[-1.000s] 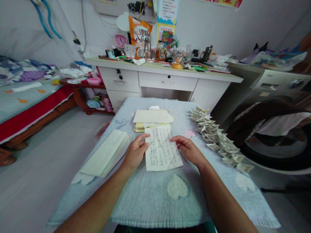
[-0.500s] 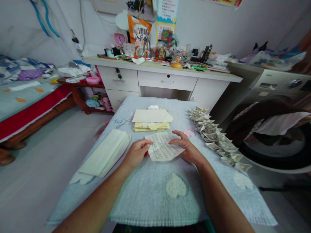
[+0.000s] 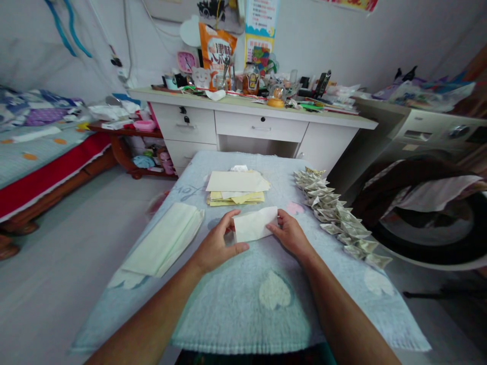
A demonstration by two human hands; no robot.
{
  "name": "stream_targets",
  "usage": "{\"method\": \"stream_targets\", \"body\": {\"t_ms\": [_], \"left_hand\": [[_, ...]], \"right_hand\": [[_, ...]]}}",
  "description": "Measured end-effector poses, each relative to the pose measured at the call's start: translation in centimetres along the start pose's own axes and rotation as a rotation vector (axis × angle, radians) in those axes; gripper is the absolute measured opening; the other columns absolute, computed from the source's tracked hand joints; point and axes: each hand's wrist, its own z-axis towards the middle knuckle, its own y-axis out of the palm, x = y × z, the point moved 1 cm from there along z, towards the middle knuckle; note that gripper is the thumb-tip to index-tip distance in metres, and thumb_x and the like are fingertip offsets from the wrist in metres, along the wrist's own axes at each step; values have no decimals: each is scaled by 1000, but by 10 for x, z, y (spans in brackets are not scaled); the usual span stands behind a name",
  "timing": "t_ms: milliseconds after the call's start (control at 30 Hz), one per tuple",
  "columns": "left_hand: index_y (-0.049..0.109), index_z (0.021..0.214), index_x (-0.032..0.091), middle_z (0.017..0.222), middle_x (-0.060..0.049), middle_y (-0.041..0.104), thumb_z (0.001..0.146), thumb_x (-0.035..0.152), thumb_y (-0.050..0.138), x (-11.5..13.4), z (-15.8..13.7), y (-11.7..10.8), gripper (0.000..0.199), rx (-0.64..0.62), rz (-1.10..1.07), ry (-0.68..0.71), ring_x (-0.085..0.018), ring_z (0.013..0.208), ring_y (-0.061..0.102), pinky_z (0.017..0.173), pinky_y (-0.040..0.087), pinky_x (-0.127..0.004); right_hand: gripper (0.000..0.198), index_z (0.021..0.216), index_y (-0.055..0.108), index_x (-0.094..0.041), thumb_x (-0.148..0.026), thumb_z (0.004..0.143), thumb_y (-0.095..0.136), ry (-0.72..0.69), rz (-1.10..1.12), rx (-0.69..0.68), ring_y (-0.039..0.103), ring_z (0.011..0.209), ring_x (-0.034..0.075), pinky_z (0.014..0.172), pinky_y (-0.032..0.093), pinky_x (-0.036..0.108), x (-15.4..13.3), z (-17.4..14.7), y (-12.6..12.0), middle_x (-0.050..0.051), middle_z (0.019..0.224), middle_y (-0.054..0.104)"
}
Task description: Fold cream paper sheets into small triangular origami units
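Sheet [image 3: 251,226] has folded over, between pale papers [image 3: 163,241] and pointed paper shapes [image 3: 335,209]

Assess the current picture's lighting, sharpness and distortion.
Head view: soft light, no strong glare on the white paper; head view: the washing machine at the right looks stretched and tilted, apparently by the wide lens; head view: the bed at the far left looks softer than the desk.

Right hand [image 3: 294,237] pinching folded paper [image 3: 251,226]; left hand [image 3: 213,248] spread at its left edge. Paper stack [image 3: 236,182] beyond, on cloth-covered counter [image 3: 220,314]; paper boats [image 3: 337,215] along right side.
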Motion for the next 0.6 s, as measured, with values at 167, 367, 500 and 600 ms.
{"method": "stream_targets", "body": {"t_ms": [167, 367, 500, 600], "left_hand": [[29, 142, 22, 77, 2, 63, 76, 24, 63, -10, 4, 12, 75, 100, 175, -67, -16, 68, 60, 68, 44, -27], [32, 141, 20, 63, 6, 53, 80, 24, 58, -16, 6, 14, 67, 147, 439, -16, -14, 58, 52, 60, 38, -24], [47, 133, 19, 80, -2, 60, 78, 20, 61, -14, 6, 15, 57, 179, 664, 90, -20, 80, 55, 75, 42, -33], [63, 116, 23, 107, -8, 59, 77, 17, 62, -10, 4, 16, 39, 177, 780, 221, -25, 98, 50, 87, 41, -40]], "right_hand": [[45, 121, 46, -20, -27, 79, 62, 39, -149, 83, 64, 72, 18, 67, 45, 28, -3, 1, 6, 1, 81, 69], [55, 128, 43, -16, -30, 78, 60, 66, -490, 178, 58, 73, 19, 76, 39, 32, 1, 3, 10, 0, 76, 61], [60, 131, 42, -14, -32, 77, 62, 75, -634, 196, 57, 86, 24, 86, 33, 40, 5, 6, 14, 5, 85, 63], [61, 131, 43, -15, -35, 78, 63, 81, -713, 207, 54, 94, 28, 88, 31, 42, 5, 6, 16, 8, 90, 64]]}}
